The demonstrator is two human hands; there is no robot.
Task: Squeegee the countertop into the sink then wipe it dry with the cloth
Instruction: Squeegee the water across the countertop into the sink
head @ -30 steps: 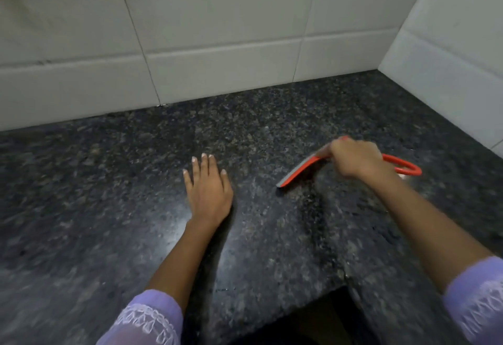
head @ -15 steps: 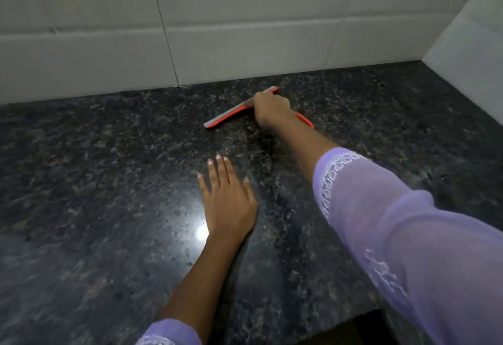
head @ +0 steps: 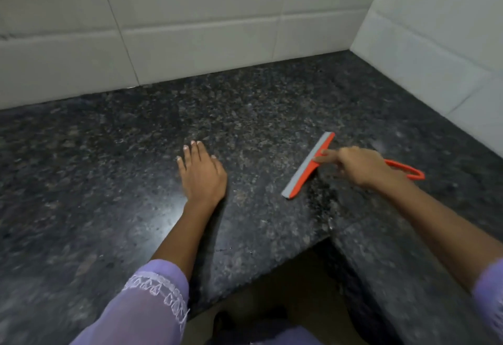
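My right hand (head: pixel 362 166) grips an orange squeegee (head: pixel 309 166) by its handle, whose loop end sticks out behind the hand. Its grey blade rests on the dark speckled granite countertop (head: pixel 109 181), angled from near left to far right, with my forefinger stretched along the head. My left hand (head: pixel 201 173) lies flat on the counter to the blade's left, palm down, fingers slightly apart, holding nothing. No sink and no cloth are in view.
White tiled walls (head: pixel 190 31) close the counter at the back and on the right (head: pixel 435 45), meeting in a corner at the far right. The counter's front edge makes an inner corner (head: pixel 329 238) near me, with dark floor below.
My right hand has pulled the squeegee from close to the back wall towards me and to the right. My left hand has stayed flat on the counter.
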